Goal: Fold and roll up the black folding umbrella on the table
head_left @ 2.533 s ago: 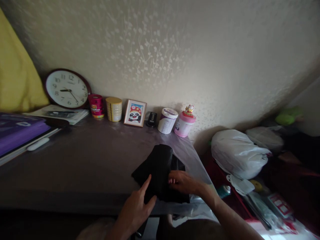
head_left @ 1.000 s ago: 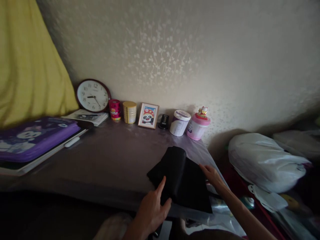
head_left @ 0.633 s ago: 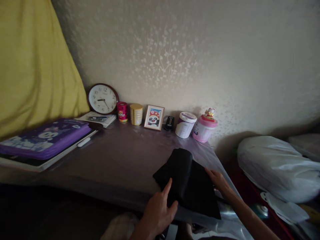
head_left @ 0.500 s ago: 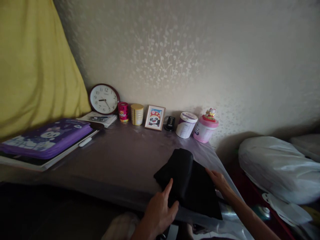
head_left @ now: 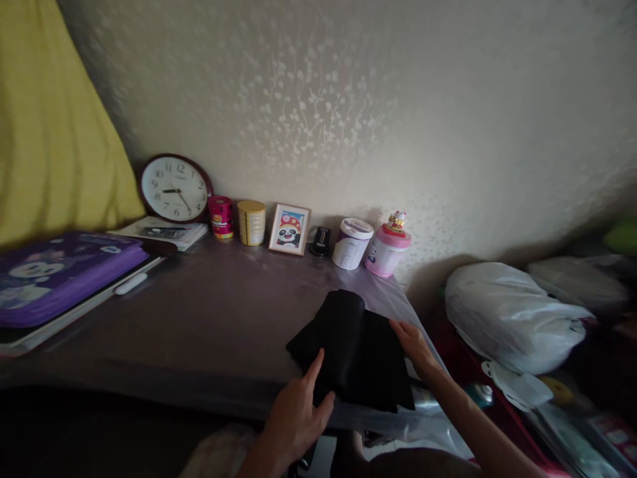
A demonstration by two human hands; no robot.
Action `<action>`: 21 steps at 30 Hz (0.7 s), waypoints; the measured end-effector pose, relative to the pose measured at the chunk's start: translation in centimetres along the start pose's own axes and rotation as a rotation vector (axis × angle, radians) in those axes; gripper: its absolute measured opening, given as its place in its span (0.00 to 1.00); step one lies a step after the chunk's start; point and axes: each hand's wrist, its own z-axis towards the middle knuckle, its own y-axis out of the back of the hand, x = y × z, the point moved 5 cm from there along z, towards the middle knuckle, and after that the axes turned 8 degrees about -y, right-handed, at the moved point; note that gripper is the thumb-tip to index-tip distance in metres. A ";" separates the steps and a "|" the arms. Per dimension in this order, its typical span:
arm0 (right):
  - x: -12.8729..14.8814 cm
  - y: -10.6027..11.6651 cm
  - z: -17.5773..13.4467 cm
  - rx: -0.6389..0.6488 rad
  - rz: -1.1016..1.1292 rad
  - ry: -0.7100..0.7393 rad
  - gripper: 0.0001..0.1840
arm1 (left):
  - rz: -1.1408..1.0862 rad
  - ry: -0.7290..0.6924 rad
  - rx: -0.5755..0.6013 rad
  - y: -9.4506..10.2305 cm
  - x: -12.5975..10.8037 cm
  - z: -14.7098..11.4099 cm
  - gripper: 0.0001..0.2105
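A black, cloth-like folded sheet (head_left: 343, 345) lies at the front right of the table, a raised rounded fold running down its middle. My left hand (head_left: 298, 405) rests at its near left edge, index finger and thumb stretched apart and touching the material. Its other fingers are mostly hidden. At the right edge of the sheet, my right hand (head_left: 414, 345) grips the border, its fingertips partly out of sight.
Along the back of the table (head_left: 219, 305) stand a clock (head_left: 174, 189), a magenta can (head_left: 221, 218), a yellow-lidded tin (head_left: 251, 223), a framed panda picture (head_left: 289, 229) and two tubs. A purple case (head_left: 70, 272) lies left. Plastic bags (head_left: 507, 315) sit beyond the right edge.
The whole view has shifted, so the table items appear further left. Both hands stay on the black sheet, which keeps nearly the same shape.
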 end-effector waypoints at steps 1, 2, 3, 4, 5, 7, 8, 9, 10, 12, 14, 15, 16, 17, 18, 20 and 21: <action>0.4 0.0 -0.2 0.009 0.017 0.001 0.21 | 0.001 -0.002 -0.003 0.0 0.0 0.0 0.31; 0.7 0.0 -0.3 0.025 0.033 -0.013 0.21 | 0.001 -0.002 -0.005 0.0 0.0 0.1 0.31; 1.0 -0.2 -0.4 0.045 0.048 -0.038 0.21 | 0.000 -0.004 -0.007 0.0 0.0 0.1 0.31; 1.3 -0.3 -0.5 0.058 0.071 -0.058 0.21 | -0.002 -0.005 -0.006 0.0 0.0 0.1 0.31; 1.7 -0.4 -0.5 0.073 0.094 -0.076 0.21 | -0.002 -0.001 -0.003 0.0 0.0 0.1 0.31; 2.4 -0.8 -0.5 0.090 0.131 -0.096 0.21 | -0.007 0.003 0.000 0.0 0.0 0.1 0.32; 2.9 -0.9 -0.4 0.092 0.144 -0.096 0.21 | -0.011 -0.001 0.000 0.1 0.0 0.1 0.32; 3.4 -1.2 -0.3 0.094 0.154 -0.093 0.21 | -0.014 -0.005 -0.001 0.1 0.0 0.1 0.32; 3.9 -1.4 -0.2 0.093 0.159 -0.089 0.21 | -0.016 -0.007 0.001 0.0 0.1 0.1 0.32; 5.0 -2.0 0.0 0.087 0.147 -0.077 0.20 | -0.022 -0.013 0.006 -0.1 0.2 0.1 0.32; 6.1 -2.6 0.2 0.075 0.117 -0.052 0.19 | -0.026 -0.013 0.008 -0.2 0.3 0.1 0.32; 6.6 -3.0 0.3 0.077 0.107 -0.044 0.19 | -0.024 -0.014 0.008 -0.2 0.3 0.1 0.32; 7.1 -3.4 0.4 0.086 0.103 -0.044 0.18 | -0.020 -0.017 0.006 -0.2 0.3 0.0 0.32; 7.4 -3.9 0.5 0.102 0.107 -0.051 0.17 | -0.015 -0.017 0.006 -0.1 0.3 0.0 0.32; 7.6 -4.4 0.5 0.122 0.119 -0.067 0.16 | -0.010 -0.016 0.007 0.0 0.2 0.0 0.32; 8.0 -5.4 0.6 0.164 0.142 -0.104 0.13 | -0.005 -0.013 0.017 0.1 0.0 0.0 0.32; 8.1 -5.9 0.7 0.180 0.150 -0.118 0.12 | -0.008 -0.014 0.026 0.1 -0.1 0.0 0.32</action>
